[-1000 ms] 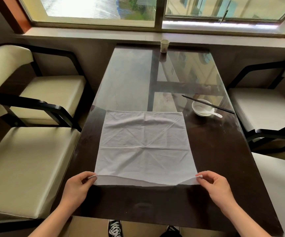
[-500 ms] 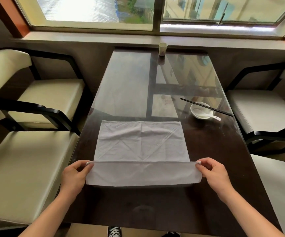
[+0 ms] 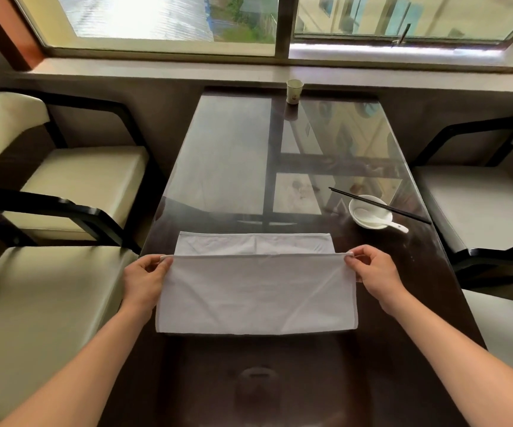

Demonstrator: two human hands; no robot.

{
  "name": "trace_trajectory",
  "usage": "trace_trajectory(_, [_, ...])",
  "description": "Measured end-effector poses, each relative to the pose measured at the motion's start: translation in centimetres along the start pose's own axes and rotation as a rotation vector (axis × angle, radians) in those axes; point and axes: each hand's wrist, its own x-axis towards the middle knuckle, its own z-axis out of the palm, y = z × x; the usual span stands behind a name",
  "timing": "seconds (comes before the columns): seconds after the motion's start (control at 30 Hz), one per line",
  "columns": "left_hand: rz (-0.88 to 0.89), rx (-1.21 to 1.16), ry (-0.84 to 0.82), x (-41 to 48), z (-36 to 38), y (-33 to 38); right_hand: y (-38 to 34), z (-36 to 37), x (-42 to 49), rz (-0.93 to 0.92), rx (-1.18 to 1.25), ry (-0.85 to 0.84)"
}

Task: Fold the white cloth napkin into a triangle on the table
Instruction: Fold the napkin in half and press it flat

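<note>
Napkin (image 3: 256, 291) of white cloth lies on the near half of the dark glass-topped surface (image 3: 218, 167), its near edge doubled over so the upper layer covers most of the lower one; a strip of the lower layer shows beyond the folded edge. The left hand (image 3: 145, 277) pinches the left corner of that upper layer between thumb and fingers, and the right hand (image 3: 375, 272) pinches the right corner the same way, the edge stretched taut between them and seemingly lifted a little off the cloth beneath, though that is hard to judge from above.

To the right, farther back, a small white bowl (image 3: 370, 212) holds a white ceramic spoon (image 3: 384, 224) whose handle sticks out over the rim toward the right. A pair of black chopsticks (image 3: 378, 205) rests across the bowl's top. At the far end, near the window sill, stands a paper cup (image 3: 294, 91); whatever is inside it cannot be seen. Cream-cushioned chairs (image 3: 73, 186) flank both sides.
</note>
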Motion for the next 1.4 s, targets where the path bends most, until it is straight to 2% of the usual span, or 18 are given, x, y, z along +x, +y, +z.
trace_trajectory(0.43, [-0.056, 0.108, 0.045, 8.1, 4.6, 0.2, -0.2, 3.4, 9.2, 0.107, -0.047, 0.06])
trace_trajectory(0.57, [-0.112, 0.196, 0.073, 9.1, 5.4, -0.9, 0.1, 4.1, 10.3, 0.115, -0.143, 0.069])
trace_trajectory(1.03, [-0.072, 0.38, 0.151, 10.1, 7.6, -1.2, 0.9, 4.6, 11.4, 0.147, -0.283, 0.116])
trace_trajectory(1.13, [0.039, 0.508, 0.173, 8.6, 7.5, -1.1, 1.1, 4.5, 10.0, 0.052, -0.339, 0.128])
trace_trajectory(1.23, [0.373, 0.709, 0.07, 5.1, 7.3, -2.0, 2.0, 5.5, 6.9, -0.288, -0.58, 0.127])
trace_trajectory(1.3, [0.623, 0.821, -0.113, 2.3, 7.3, -3.0, 2.3, 7.7, 4.5, -0.474, -0.706, -0.044])
trace_trajectory(1.33, [0.688, 0.874, -0.226, 1.2, 7.6, -3.5, 2.3, 9.1, 3.4, -0.524, -0.77, -0.162])
trace_trajectory(1.4, [0.703, 1.028, -0.445, -0.2, 8.0, -4.3, 2.1, 12.0, 1.8, -0.591, -0.919, -0.349])
